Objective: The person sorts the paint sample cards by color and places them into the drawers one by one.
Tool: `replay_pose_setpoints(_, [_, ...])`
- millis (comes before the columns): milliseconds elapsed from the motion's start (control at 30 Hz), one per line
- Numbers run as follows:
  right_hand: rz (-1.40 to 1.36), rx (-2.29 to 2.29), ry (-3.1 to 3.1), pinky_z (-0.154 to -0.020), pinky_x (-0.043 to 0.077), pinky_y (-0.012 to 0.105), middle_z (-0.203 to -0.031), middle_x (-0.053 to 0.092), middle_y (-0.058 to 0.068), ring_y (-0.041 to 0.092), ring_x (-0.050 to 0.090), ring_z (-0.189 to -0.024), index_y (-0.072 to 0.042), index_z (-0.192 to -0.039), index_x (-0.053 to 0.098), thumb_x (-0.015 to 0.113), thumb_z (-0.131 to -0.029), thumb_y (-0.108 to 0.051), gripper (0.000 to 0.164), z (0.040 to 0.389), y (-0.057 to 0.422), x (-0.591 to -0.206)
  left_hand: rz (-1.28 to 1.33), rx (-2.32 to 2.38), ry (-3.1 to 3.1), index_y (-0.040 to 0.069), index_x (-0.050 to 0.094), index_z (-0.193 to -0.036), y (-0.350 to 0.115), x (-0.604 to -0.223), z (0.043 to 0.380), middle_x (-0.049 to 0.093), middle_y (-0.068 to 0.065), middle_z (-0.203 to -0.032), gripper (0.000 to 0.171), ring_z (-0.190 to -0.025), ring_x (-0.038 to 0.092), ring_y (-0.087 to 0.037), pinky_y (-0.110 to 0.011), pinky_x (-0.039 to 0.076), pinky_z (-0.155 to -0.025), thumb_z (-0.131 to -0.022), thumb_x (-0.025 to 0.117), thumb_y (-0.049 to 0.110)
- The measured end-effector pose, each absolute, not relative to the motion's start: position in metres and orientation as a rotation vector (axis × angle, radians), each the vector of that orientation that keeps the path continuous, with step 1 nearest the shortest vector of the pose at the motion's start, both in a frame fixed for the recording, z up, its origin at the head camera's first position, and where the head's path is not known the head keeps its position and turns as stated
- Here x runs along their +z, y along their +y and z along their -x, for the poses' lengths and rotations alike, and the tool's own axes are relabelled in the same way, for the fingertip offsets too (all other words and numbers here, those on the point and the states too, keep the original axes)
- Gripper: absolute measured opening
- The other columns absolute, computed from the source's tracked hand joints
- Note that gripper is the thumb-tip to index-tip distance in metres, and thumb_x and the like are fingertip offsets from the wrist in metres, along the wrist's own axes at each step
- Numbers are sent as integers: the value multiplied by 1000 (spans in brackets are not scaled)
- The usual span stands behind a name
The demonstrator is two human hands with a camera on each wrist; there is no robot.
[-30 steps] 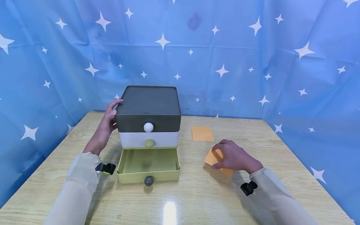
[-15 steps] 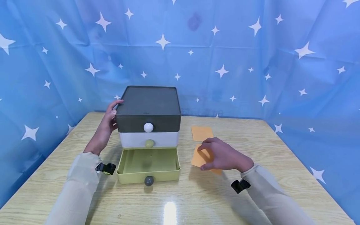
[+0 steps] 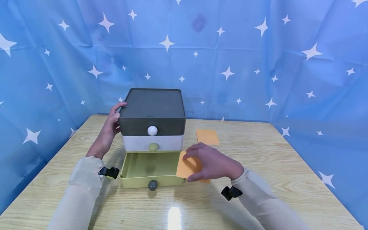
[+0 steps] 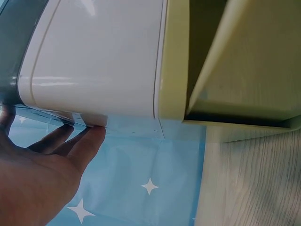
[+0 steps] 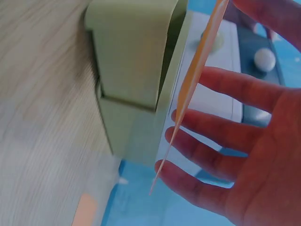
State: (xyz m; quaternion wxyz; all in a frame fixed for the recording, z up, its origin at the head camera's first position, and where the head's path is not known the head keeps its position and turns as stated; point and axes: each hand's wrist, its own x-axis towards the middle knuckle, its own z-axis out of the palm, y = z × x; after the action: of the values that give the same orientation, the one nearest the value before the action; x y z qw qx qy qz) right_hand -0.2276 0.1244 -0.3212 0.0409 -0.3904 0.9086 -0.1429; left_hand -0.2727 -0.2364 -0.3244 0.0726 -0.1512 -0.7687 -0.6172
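Note:
A small drawer cabinet [image 3: 152, 103] with a dark grey top stands left of centre in the head view. Its lowest drawer, the green one [image 3: 141, 182], is pulled out and looks bare inside; the white drawer [image 3: 169, 142] and dark grey drawer [image 3: 132, 126] above are closed. My left hand [image 3: 106, 131] rests on the cabinet's left side, fingertips touching its wall in the left wrist view. At the green drawer's right edge, my right hand [image 3: 214, 163] pinches a square sheet of orange paper [image 3: 182, 169] between thumb and fingers. The right wrist view shows this sheet edge-on.
Another orange paper sheet [image 3: 208, 137] lies on the wooden table [image 3: 244, 137] to the right of the cabinet, beyond my right hand. A blue star-patterned curtain [image 3: 201, 70] hangs behind and at both sides.
My right hand has moved left with the orange paper, from the table on the right to the open green drawer's right edge. My left hand has stayed on the cabinet.

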Motion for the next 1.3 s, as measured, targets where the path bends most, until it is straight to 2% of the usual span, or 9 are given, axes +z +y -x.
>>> replay_pose_setpoints(500, [1389,-398,2703,-105,47,38,-138,60,4,23,51,-132,-18,-124,68,80,-79,-44,54,222,78,-325,449,-1845,-2322,40,20,-157,-237,-324,272,11,-5,-168,54,-149,25,-39,-64,19,-118,-105,17,54])
replay_pose_setpoints(833, [1428,-392,2626,-115,37,38,-147,55,3,23,45,-142,-21,-126,67,79,-81,-42,51,228,55,-331,455,-1874,-2301,40,21,-157,-237,-325,273,17,-8,-165,53,-145,30,-37,-60,23,-115,-106,18,53])
replay_pose_setpoints(1100, [1476,-388,2641,-117,37,39,-145,58,2,23,49,-139,-19,-124,69,77,-83,-40,47,236,52,-338,458,-1853,-2311,40,20,-157,-237,-324,273,14,-6,-167,53,-148,27,-38,-62,21,-116,-106,17,53])
replay_pose_setpoints(1300, [1570,-419,2632,-112,42,32,-136,65,-2,16,57,-131,-17,-120,70,77,-85,-40,42,240,50,-341,452,-1863,-2307,40,20,-157,-236,-324,272,15,-7,-167,53,-147,28,-37,-61,22,-116,-106,17,53])
